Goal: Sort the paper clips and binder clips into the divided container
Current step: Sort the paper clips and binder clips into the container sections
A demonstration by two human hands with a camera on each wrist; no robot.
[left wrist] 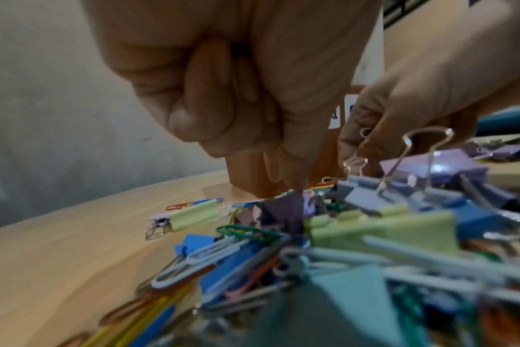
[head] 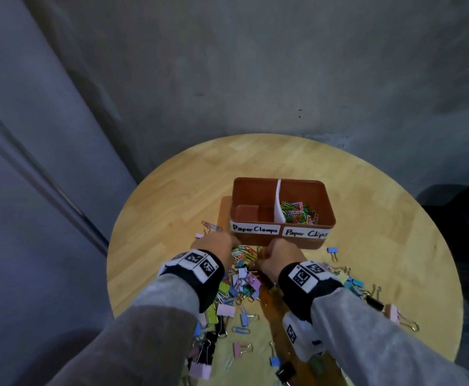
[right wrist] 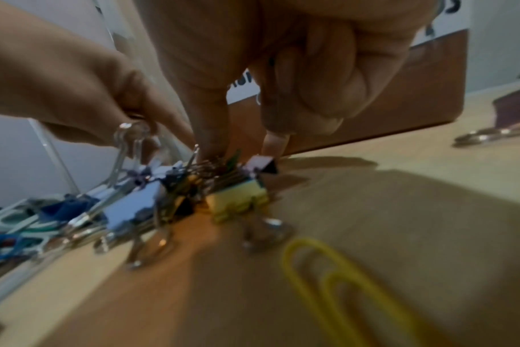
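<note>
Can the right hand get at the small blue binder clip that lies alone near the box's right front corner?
Probably yes. The blue binder clip lies alone on bare table, nothing on it, and the right hand is just left of it at the pile.

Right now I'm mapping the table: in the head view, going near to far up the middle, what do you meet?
Mixed clip pile → hands, left hand and right hand → brown container → bare table → grey wall.
</note>
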